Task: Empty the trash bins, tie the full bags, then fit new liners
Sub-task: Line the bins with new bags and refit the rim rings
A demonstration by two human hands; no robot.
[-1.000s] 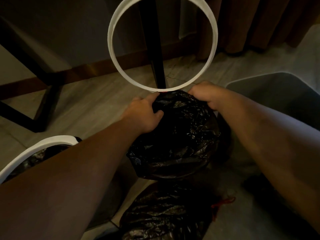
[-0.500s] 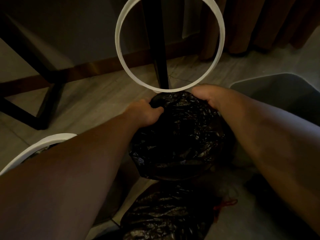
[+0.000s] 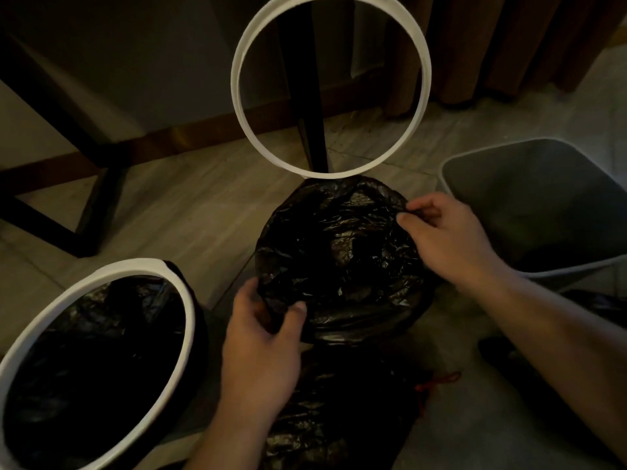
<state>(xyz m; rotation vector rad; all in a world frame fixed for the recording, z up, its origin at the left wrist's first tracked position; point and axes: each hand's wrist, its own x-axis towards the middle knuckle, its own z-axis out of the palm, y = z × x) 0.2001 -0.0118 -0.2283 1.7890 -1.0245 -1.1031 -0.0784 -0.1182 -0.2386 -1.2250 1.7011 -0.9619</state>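
The crinkled black plastic liner is spread in a round shape in the middle of the scene (what it covers is hidden), its far edge just below the upright round white plastic ring. The left hand pinches the liner's near-left edge between thumb and curled fingers. The right hand pinches its right edge the same way. A black-lined round bin with a white rim stands at left and a grey rectangular plastic bin at right. A black plastic bag with a red drawstring lies nearest the camera.

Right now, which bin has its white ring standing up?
The middle bin: its white ring stands upright at the far edge. The left bin's ring lies flat; the grey bin shows none.
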